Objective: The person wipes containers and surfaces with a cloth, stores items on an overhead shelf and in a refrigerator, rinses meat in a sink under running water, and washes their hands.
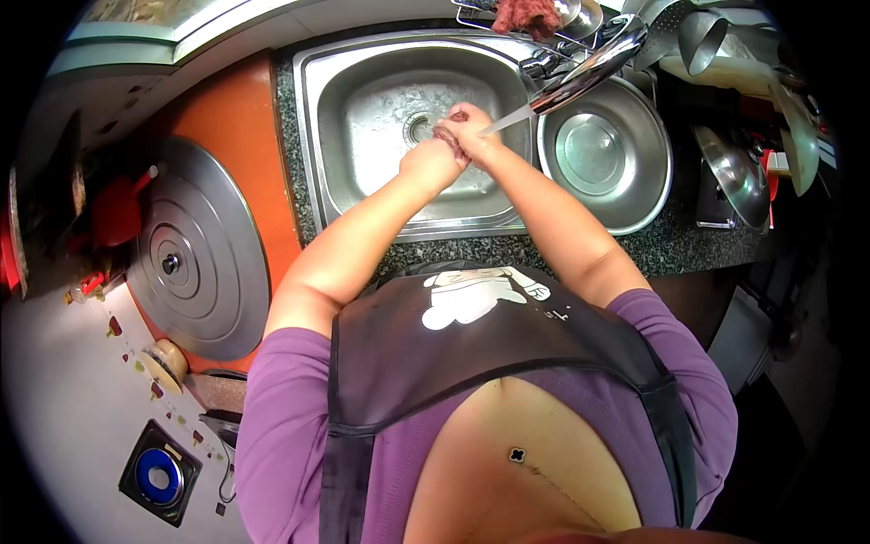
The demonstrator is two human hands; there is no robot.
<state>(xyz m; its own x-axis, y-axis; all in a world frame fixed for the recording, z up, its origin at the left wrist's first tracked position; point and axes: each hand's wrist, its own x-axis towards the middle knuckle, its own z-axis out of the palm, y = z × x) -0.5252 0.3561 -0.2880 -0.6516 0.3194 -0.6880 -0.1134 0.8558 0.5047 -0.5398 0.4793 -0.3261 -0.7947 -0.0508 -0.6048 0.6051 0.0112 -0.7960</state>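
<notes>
Head view: clasping reddish thing (446, 136) between nearly closed left hand (430, 167) and right hand (473, 138) at twelve o'clock, over sink (367, 118); meeting water (511, 119) from tap (591, 71) at one o'clock; showing bowl (591, 152) at two o'clock, lid (213, 272) at nine o'clock.

One head-worn view, facing forward and steeply down, apron (498, 344) near and large below, left hand (430, 168) and right hand (474, 138) farther off over the sink (372, 100), straight edges bowed by wide lens, corners dark
</notes>
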